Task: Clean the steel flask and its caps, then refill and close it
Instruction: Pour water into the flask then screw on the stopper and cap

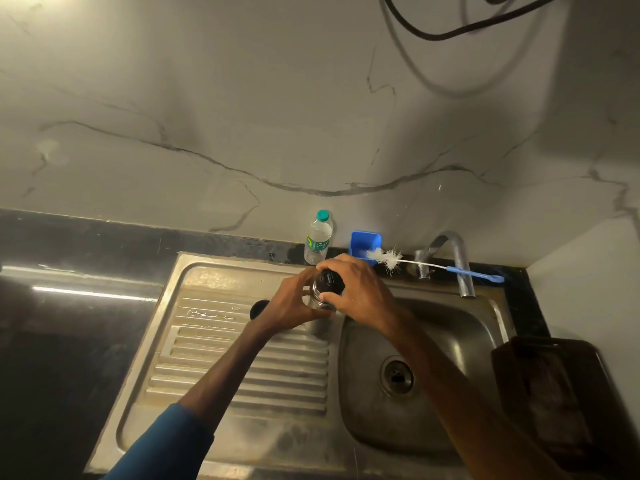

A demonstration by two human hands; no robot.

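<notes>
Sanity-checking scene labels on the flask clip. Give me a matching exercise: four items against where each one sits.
Things:
1. steel flask
2. water bottle
3. bottle brush
4. loose dark cap

Places:
A. lying by the tap
B. on the drainboard
C. gripped by left hand and right hand
D. upright at the wall

Pairs: 1-C, 2-D, 3-A, 4-B.

I note the left hand [294, 304] gripping the steel flask [318, 295] upright at the drainboard [214, 341] edge. The right hand [358, 289] curls round its black cap [329, 281]. A second dark cap [258, 307] (partly hidden behind the left hand) sits on the drainboard. A bottle brush [433, 265] lies beside the tap [457, 261].
</notes>
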